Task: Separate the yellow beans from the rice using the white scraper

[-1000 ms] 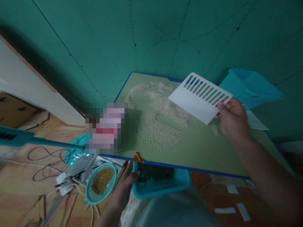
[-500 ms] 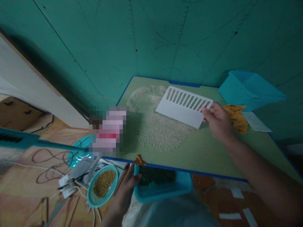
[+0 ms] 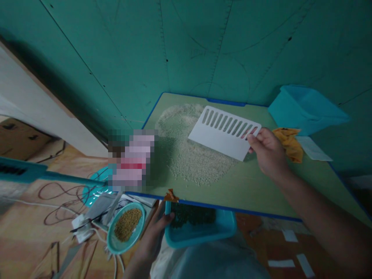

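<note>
My right hand [image 3: 270,151] is closed on the right end of a white plastic scraper [image 3: 218,140] with a row of slots along its upper side. The scraper is tilted over a spread of pale grains [image 3: 200,166] on the table [image 3: 255,190]; I cannot tell whether its lower edge touches them. Below the front edge, my left hand [image 3: 157,228] grips the left rim of a turquoise tub [image 3: 203,239], thumb over the inside. Dark green bits lie in the tub, which rests at my lap, partly beneath the tabletop.
A turquoise bin [image 3: 305,108], an orange cloth [image 3: 289,143] and a white sheet [image 3: 314,148] are at the table's right. A pixelated pink object [image 3: 133,161] covers the left corner. Lower left are a bowl of yellowish grains [image 3: 128,224], cables and a turquoise handle [image 3: 72,178].
The scraper has shifted slightly left and toward me in my right hand. My left hand stays on the tub's rim.
</note>
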A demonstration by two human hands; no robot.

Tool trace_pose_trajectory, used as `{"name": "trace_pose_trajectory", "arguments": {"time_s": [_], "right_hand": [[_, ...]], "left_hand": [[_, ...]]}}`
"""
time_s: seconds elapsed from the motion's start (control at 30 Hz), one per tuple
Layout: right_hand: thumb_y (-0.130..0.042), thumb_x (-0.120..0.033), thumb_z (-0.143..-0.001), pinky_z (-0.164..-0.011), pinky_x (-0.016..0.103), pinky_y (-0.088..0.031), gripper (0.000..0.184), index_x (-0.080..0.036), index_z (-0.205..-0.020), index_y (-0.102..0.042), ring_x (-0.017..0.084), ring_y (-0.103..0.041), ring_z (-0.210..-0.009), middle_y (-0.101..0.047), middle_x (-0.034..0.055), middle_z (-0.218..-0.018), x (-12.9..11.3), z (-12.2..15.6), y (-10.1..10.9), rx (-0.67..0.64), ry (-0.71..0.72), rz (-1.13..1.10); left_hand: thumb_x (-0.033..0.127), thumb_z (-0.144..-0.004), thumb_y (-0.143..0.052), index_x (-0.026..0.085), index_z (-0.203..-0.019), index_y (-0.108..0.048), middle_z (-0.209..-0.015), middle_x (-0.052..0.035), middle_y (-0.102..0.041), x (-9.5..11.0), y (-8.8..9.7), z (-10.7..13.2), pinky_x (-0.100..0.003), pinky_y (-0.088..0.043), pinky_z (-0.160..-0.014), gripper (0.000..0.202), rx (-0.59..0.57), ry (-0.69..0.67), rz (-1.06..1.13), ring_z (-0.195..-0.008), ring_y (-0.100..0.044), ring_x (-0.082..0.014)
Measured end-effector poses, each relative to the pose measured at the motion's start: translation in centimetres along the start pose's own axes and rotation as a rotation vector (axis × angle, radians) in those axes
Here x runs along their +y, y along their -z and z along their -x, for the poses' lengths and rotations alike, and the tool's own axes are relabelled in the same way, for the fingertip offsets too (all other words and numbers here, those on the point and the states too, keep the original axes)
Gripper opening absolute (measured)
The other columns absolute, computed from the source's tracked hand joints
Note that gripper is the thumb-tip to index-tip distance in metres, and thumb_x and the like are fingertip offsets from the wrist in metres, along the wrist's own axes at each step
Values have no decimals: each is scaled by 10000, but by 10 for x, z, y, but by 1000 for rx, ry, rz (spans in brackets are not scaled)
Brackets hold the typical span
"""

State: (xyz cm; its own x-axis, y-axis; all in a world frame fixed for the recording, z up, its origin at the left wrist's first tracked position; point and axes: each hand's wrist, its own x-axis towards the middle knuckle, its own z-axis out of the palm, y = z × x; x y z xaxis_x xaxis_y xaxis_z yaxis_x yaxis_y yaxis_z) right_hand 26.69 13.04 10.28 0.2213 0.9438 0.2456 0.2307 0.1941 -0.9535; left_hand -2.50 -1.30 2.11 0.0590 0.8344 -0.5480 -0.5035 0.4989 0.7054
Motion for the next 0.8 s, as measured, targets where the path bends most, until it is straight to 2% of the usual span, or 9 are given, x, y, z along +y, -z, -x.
{"name": "trace_pose_trajectory", "arguments": {"time_s": [0.07, 0.23, 0.37, 0.53, 0.8], "right_hand": [[-638, -308, -808, -460, 269, -346, 61, -266, -808, -594, 138, -512, -542, -703, -17, -726, -1, 1, -1, -16, -12, -2], [-658, -310, -783, -448, 263, -341, 79, -252, -791, -606, 146, -526, -540, -699, -3, -703, -3, 3, -4, -47, -35, -7], [-643, -301, -793, -453, 262, -340, 65, -259, -815, -598, 140, -509, -540, -694, -4, -717, 1, -2, -1, -25, -30, -21], [-627, -291, -793, -433, 258, -321, 56, -248, -804, -594, 129, -483, -508, -683, -1, -717, 5, -3, -4, -53, -66, -34], [-631, -274, -792, -445, 254, -326, 55, -251, -811, -585, 125, -486, -530, -676, -4, -720, -2, -2, -4, -62, -98, -70]], "left_hand": [[273, -692, -759, 315, -1271, -631, -1423, 29, -593, -1, 1, 0, -394, -323, -1146, 594, 1, -21, 21, -1417, -354, -308], [290, -686, -771, 303, -1272, -629, -1392, 23, -624, -5, 5, -2, -383, -281, -1163, 603, -1, 65, 91, -1420, -352, -292], [296, -689, -770, 300, -1258, -643, -1428, 31, -589, -7, 8, -3, -369, -256, -1171, 583, -39, 42, 71, -1439, -312, -290], [309, -659, -790, 295, -1310, -600, -1359, -4, -651, -7, 6, -3, -429, -295, -1154, 678, -10, 90, 93, -1415, -353, -327], [286, -719, -744, 309, -1313, -596, -1421, 17, -597, -11, 15, -5, -400, -298, -1151, 612, -73, 36, 54, -1423, -343, -308]]}}
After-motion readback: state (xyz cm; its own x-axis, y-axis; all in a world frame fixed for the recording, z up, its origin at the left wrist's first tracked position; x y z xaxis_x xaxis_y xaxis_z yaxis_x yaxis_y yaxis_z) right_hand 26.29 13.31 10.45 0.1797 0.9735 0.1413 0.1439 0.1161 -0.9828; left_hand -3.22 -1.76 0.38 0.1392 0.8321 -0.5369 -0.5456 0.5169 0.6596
